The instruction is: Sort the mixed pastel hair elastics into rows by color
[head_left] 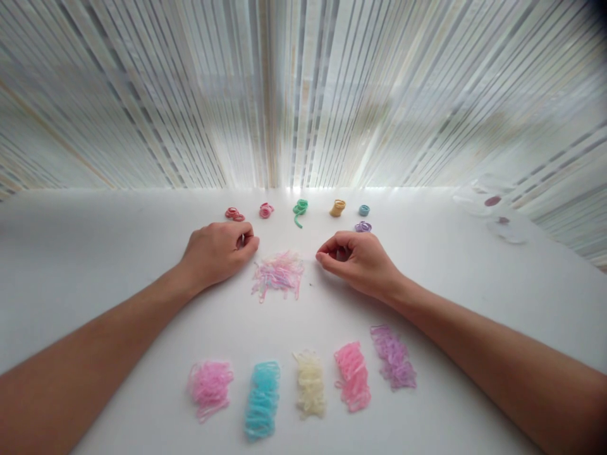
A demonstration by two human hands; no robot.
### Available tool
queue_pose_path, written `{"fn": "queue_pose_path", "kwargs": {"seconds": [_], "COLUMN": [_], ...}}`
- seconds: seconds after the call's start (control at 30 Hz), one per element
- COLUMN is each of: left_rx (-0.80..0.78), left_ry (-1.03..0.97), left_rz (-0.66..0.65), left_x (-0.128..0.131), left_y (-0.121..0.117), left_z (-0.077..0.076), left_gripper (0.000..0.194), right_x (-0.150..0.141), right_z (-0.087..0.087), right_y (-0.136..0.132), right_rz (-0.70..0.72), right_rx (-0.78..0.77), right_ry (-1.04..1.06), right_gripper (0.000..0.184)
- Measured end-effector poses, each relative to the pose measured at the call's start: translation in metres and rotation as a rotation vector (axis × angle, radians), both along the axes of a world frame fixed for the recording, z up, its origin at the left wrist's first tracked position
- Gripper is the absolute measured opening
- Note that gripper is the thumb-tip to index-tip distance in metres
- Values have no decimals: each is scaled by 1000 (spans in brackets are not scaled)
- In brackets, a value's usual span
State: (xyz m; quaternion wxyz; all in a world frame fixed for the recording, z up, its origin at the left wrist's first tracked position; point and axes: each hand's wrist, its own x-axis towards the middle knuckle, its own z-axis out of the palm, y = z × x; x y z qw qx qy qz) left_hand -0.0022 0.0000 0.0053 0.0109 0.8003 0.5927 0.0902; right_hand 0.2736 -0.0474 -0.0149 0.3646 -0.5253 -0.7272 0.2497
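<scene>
Both hands rest on the white table on either side of a loose pile of mixed pastel rubber bands (279,274). My left hand (219,251) is closed, thumb against the curled index finger, just left of the pile. Nothing shows in its grip. My right hand (356,260) is pinched closed to the right of the pile, apart from it, and no held thing shows there either. A red coil of bands (234,214) lies just beyond the left knuckles. Beyond the right hand lies a small purple coil (363,226).
Nearer me lie bundles of rubber bands: pink (211,388), blue (262,400), cream (310,385), coral pink (353,376) and lilac (393,357). Coils in pink (266,210), green (300,207), yellow (337,208) and blue (363,210) line the back. Clear plastic pieces (509,230) lie far right, before a striped curtain (284,95).
</scene>
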Motion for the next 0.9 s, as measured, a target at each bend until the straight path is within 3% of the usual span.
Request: {"fn": "queue_pose_path", "kwargs": {"seconds": [0.63,0.9], "left_rx": [-9,7], "left_ry": [-43,-49], "left_rz": [1,-8], "left_x": [2,1], "left_y": [-1,-1], "left_z": [0,0], "left_gripper": [27,27], "right_x": [1,0], "right_z": [1,0], "right_y": [-1,-1], "right_rz": [50,-10], "right_rx": [33,127], "right_ry": [-66,-125], "right_gripper": [10,9]}}
